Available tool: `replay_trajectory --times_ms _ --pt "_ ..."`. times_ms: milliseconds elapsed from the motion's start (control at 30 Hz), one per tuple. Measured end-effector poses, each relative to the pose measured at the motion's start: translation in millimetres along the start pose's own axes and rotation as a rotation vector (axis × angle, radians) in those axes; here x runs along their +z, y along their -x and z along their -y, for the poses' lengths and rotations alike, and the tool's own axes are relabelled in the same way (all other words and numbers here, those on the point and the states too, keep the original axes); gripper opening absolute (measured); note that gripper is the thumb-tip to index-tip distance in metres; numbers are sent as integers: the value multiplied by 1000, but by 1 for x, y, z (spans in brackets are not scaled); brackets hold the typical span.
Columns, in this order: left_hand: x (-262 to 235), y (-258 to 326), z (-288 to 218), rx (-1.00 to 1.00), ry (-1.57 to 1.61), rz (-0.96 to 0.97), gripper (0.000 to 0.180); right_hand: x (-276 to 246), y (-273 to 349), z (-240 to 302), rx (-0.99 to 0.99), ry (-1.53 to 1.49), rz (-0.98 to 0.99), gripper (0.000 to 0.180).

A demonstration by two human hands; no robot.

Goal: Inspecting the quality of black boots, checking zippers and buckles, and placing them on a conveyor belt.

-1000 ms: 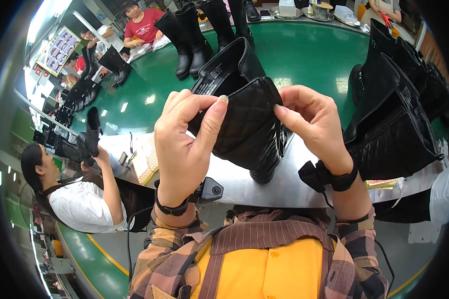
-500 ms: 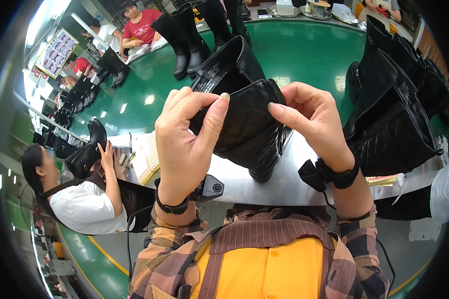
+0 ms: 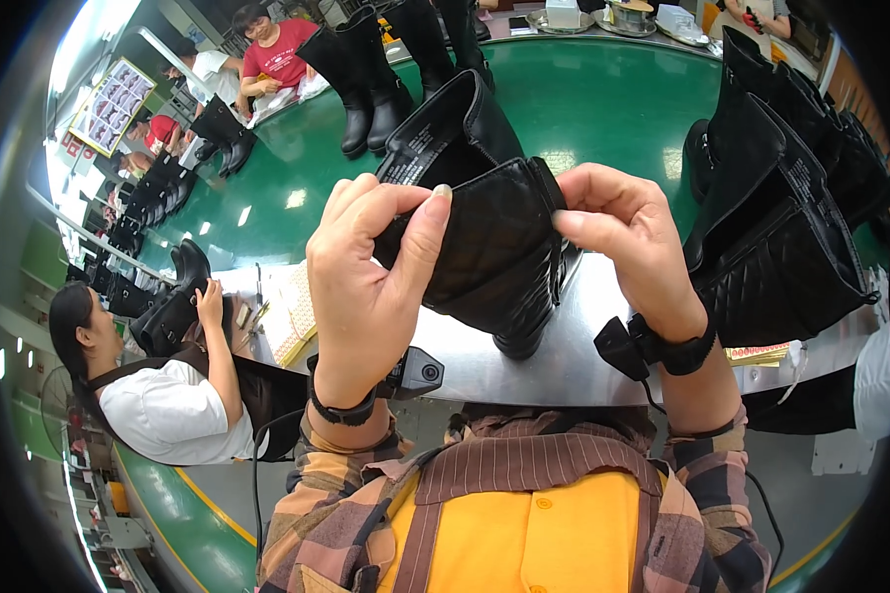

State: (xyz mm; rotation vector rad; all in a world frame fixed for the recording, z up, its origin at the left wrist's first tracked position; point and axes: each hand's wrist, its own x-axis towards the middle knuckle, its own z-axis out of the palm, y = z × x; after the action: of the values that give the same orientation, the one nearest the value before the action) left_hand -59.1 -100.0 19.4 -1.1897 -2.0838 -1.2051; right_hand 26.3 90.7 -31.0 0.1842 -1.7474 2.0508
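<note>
Mid-frame we see a black, quilted boot [image 3: 489, 242], its top gaping. Our left hand [image 3: 364, 262], nearly closed, pinches it at upper left; our right hand [image 3: 631, 242] pinches its right edge.

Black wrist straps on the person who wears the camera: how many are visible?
2. One strap is around the wrist of the left hand; the other strap is around the wrist of the right hand. Both wrists show, so none seems hidden.
</note>
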Motion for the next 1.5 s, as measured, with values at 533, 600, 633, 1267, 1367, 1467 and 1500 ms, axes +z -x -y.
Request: replay_trajectory --times_ms 533,600,633,1267,1367,1467,1500 --pt "-20 -3 17 243 376 281 20 -18 -6 -6 -12 -131 69 34" --pt "-29 -6 25 299 396 360 24 -16 -9 -18 -95 232 -132 57" --pt "-32 -7 29 374 440 433 27 -12 -10 -27 -130 522 -206 71" --pt "-48 25 39 722 426 220 36 -1 -9 -66 30 89 -289 61" --pt "-23 32 28 868 517 -77 26 -3 -6 -73 -14 47 -254 58" --pt "-24 44 12 757 542 -89 31 -5 -4 -77 -69 27 -196 56" --pt "-25 47 8 675 528 -82 34 -6 -5 -78 -66 28 -198 56"
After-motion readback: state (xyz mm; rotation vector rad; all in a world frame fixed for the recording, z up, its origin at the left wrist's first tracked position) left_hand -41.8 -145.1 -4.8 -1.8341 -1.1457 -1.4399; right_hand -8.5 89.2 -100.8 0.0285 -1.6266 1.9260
